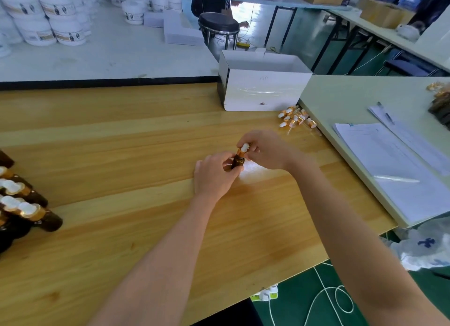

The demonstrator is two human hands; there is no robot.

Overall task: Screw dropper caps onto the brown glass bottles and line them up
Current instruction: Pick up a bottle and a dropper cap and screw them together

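Head view: well left of the fingers and nearer the person, capped bottles (pixel 31 204) are grouped closely on the desk (pixel 121 143); a careless set-down could topple them. The left hand (pixel 214 177) has its fingers clamped round the brown bottle (pixel 237 162), held tilted, while the right hand (pixel 265 153) pinches the dropper cap (pixel 243 148) seated on its neck. Turning the cap off-axis risks cross-threading; a slack grip risks dropped glass. Beyond the right fingers, spare dropper caps (pixel 295 118) lie loose with glass tubes exposed and may roll or break.
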